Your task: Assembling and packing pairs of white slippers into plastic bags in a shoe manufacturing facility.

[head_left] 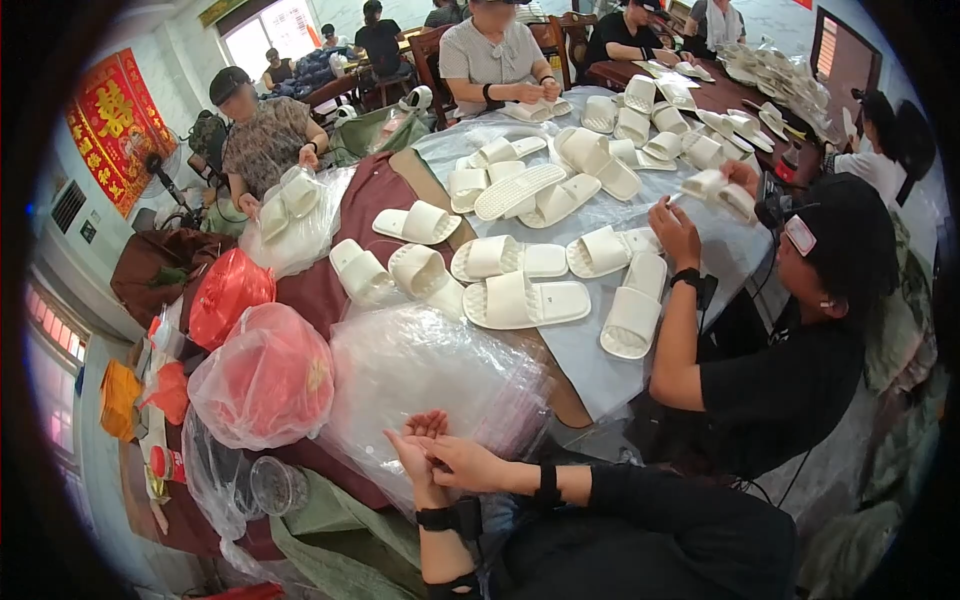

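Count: seven white slippers lie singly in the nearest group beyond my hands, the closest being one slipper (pixel 525 302); the overlapping pile (pixel 560 180) farther out cannot be counted reliably. One stack of clear plastic bags (pixel 430 355) lies just ahead of my fingers; its sheets cannot be counted. Two bulging bags sit left of my hands: a pinkish bag (pixel 262 375) and, farther off, a red bag (pixel 230 297). One clear tub (pixel 280 485) is also to the left.

Pose: my left hand (pixel 413 457) is turned palm up, fingers loosely curled, its forearm rising from below. My right hand (pixel 468 465) comes across from the right, fingers partly bent and laid against the left palm. I see neither hand gripping an item; whether something small lies between them I cannot tell. Each wrist carries a black band.

Surroundings: the bag stack lies between my hands and the slippers. Green cloth (pixel 345 535) spreads beside my left forearm. Ahead and right, a co-worker (pixel 815 270) holds a slipper pair (pixel 722 192); ahead and left, another person (pixel 262 138) handles a pair (pixel 288 206) on clear plastic.
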Available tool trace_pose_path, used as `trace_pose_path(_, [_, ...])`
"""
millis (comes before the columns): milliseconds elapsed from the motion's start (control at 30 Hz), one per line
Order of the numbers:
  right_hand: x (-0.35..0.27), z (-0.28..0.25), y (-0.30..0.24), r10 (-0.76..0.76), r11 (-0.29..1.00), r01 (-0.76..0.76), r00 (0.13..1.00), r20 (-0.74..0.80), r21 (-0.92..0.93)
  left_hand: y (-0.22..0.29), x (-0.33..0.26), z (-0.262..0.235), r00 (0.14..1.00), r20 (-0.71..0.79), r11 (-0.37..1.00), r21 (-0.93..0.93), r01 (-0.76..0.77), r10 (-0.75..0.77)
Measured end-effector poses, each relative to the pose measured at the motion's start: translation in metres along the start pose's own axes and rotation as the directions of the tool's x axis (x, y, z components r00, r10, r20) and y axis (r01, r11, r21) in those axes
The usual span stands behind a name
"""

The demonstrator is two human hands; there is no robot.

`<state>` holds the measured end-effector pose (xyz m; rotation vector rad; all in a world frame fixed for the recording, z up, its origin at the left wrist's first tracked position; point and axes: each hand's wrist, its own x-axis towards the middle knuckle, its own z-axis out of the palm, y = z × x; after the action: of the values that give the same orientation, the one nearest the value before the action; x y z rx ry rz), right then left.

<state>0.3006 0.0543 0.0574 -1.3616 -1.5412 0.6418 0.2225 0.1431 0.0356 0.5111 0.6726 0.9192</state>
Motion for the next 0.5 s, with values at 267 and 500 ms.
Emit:
trace_pose_path(267, [-0.006, 0.0, -0.012, -0.017, 0.998, 0.009, 0.989, -0.144, -0.059, -0.004, -0.003, 0.003, 0.997, -0.069, 1.0, -0.022, -0.019, 0.018])
trace_pose_path(500, [-0.011, -0.009, -0.023, -0.192, 0.974, 0.174, 0.974, -0.119, -0.143, 0.001, 0.004, -0.014, 0.993, -0.083, 0.996, -0.052, 0.078, -0.082])
